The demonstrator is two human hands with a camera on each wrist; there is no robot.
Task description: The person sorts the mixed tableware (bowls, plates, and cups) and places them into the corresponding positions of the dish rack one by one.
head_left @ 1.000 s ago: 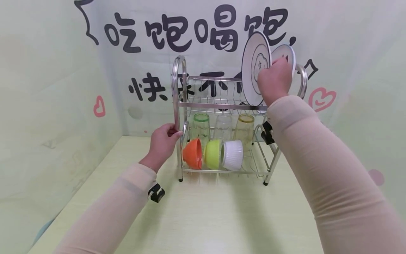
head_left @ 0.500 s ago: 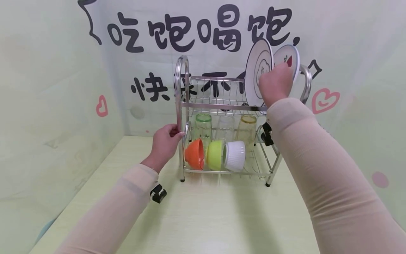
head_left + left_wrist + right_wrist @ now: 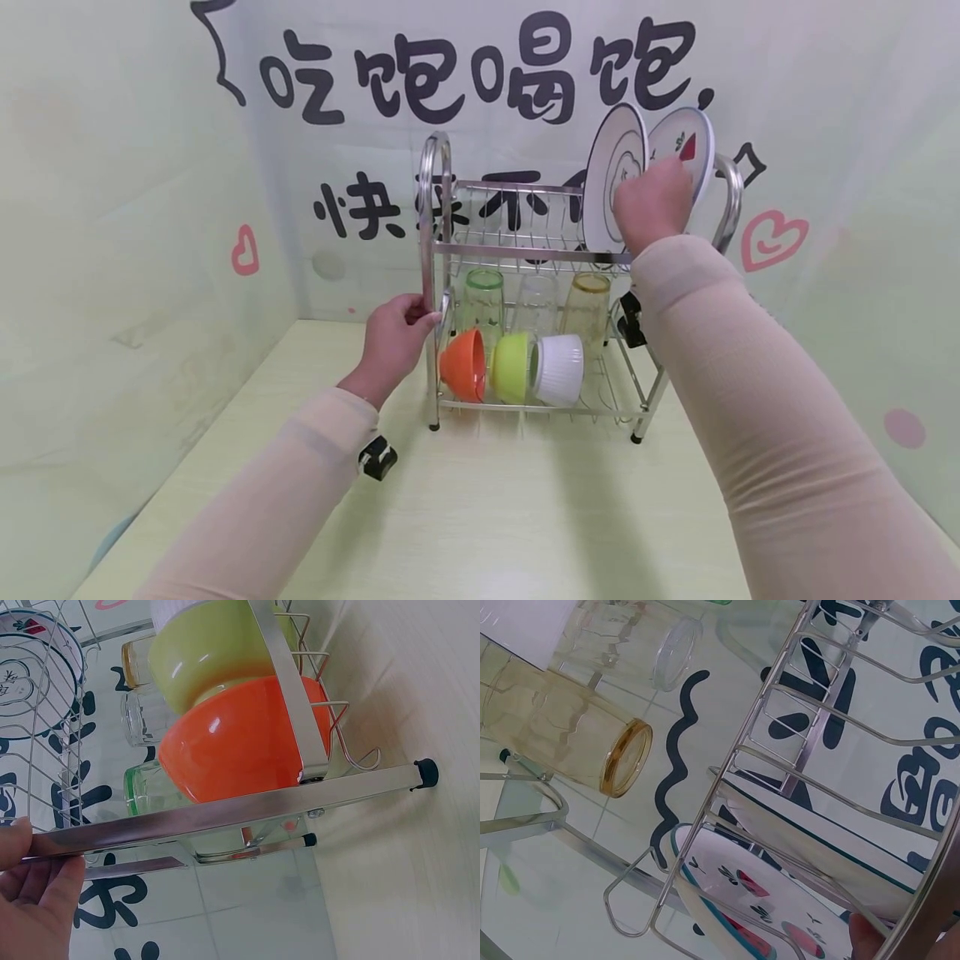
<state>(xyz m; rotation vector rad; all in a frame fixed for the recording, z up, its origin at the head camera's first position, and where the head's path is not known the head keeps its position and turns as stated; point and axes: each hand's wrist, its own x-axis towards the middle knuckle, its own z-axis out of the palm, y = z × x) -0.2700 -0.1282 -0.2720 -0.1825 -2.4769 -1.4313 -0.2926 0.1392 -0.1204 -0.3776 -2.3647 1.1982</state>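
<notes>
A two-tier metal dish rack (image 3: 517,251) stands on the table. My left hand (image 3: 392,342) grips its left upright, with thumb and fingers around the metal bar in the left wrist view. On the upper tier my right hand (image 3: 654,204) holds a white plate with a dark rim (image 3: 602,204), standing on edge. The plate's lower part (image 3: 825,847) sits between the wires in the right wrist view. Right beside it stands another plate with a watermelon print (image 3: 701,154). My right fingers are mostly hidden behind the hand.
On the lower tier, orange (image 3: 461,367), yellow-green (image 3: 509,368) and white (image 3: 561,370) bowls lie tipped on their sides. Behind them stand green-rimmed (image 3: 483,304), clear (image 3: 536,302) and amber (image 3: 587,307) glasses. A printed backdrop (image 3: 480,150) hangs close behind the rack.
My right hand has brought the dark-rimmed plate lower into the upper tier, uncovering more of the watermelon plate. My left hand keeps its hold on the upright. The head view has shifted slightly.
</notes>
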